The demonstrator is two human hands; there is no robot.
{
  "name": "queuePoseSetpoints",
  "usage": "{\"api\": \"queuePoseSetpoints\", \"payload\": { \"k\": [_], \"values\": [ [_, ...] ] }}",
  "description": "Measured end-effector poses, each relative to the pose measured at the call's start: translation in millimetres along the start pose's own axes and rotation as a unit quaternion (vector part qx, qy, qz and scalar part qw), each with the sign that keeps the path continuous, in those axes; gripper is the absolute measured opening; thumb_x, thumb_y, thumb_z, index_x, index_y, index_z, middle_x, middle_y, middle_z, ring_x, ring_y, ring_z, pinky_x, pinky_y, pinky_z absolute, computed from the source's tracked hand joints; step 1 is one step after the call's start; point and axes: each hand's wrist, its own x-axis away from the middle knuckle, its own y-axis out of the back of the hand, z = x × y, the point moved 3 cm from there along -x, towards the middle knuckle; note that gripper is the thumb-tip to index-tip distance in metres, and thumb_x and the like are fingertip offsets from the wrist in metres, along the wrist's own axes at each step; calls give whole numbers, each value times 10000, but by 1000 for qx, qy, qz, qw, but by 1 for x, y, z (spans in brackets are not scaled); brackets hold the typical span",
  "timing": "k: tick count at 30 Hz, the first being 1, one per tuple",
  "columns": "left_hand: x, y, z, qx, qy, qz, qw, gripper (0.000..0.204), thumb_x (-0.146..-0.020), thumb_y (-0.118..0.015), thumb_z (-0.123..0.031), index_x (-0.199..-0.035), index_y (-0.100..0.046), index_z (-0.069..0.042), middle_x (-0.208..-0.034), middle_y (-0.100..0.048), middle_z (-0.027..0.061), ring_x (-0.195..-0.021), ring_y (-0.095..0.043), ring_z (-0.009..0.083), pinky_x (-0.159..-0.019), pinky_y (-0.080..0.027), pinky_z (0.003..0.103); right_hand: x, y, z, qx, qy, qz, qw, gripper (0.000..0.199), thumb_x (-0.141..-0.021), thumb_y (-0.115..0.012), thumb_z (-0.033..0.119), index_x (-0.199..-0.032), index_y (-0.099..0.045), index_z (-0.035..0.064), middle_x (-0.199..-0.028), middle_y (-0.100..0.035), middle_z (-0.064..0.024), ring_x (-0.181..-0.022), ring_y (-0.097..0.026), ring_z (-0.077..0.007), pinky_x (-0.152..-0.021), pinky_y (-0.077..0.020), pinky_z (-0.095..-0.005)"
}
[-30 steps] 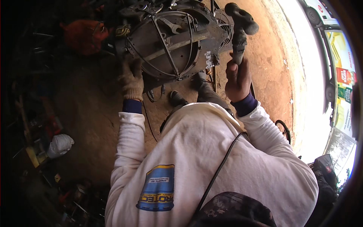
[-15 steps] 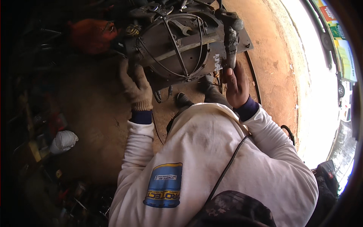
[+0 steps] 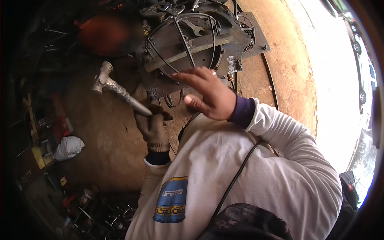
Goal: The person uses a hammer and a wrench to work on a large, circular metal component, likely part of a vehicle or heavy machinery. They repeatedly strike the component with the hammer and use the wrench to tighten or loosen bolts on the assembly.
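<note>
Head view: gloved left hand (image 3: 153, 127) grips hammer (image 3: 118, 91); bare right hand (image 3: 210, 95) spread over round metal housing (image 3: 188, 44).

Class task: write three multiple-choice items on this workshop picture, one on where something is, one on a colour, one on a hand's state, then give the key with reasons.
1. Where does the head of the grey metal hammer lie, seen from the round metal wire-cage assembly?
A. to its left
B. to its right
C. on top of it

2. What colour is the cuff beside the bare right hand?
A. red
B. dark blue
C. yellow

3. What is the gloved left hand doing?
A. lying open
B. gripping the hammer's handle
C. holding a cloth

Key: 1 A, the head shows left of the cage. 2 B, a dark blue band ends the white sleeve. 3 B, the glove's fingers wrap the handle.
</note>
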Motion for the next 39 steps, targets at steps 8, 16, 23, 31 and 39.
{"api": "queuePoseSetpoints", "payload": {
  "k": [8,16,23,31,39],
  "values": [
    [-5,18,16,-219,46,-11,975,253,-1009,-560,-292,-995,-533,-41,-650,-519,10,-421,-544,114,-414,-468,268,11,89,-122,447,-135,-155,871,282,-909,-642,332,-1169,-711,249,-1165,-673,-17,-1068,-606,-281,-904,-489,-430],
    [-5,18,1,-275,-78,-34,958,299,-1017,-537,-327,-1000,-568,-30,-696,-593,53,-472,-586,160,-456,-478,318,3,79,-139,443,-130,-175,870,205,-890,-686,318,-1073,-749,249,-1159,-675,-15,-1091,-599,-298,-915,-480,-429],
    [-24,20,23,-527,-41,3,849,395,-1021,-485,-411,-969,-601,-38,-849,-660,218,-802,-635,431,-681,-500,499,1,81,-140,454,-144,-194,858,200,-911,-620,390,-1000,-769,290,-1167,-663,11,-1126,-568,-285,-951,-447,-446],
    [-4,6,-13,-319,-47,-76,944,356,-1011,-545,-382,-950,-592,-35,-689,-620,85,-597,-634,195,-576,-491,364,2,80,-137,423,-168,-192,869,179,-900,-642,365,-995,-771,285,-1120,-665,5,-1096,-575,-282,-949,-443,-444],
    [-23,29,16,-480,-43,-20,876,307,-1015,-523,-331,-985,-553,-27,-716,-620,93,-507,-601,187,-510,-490,377,5,81,-141,409,-156,-201,876,182,-887,-673,368,-1018,-762,278,-1136,-663,-34,-1078,-589,-296,-931,-460,-443]
  ]
}}
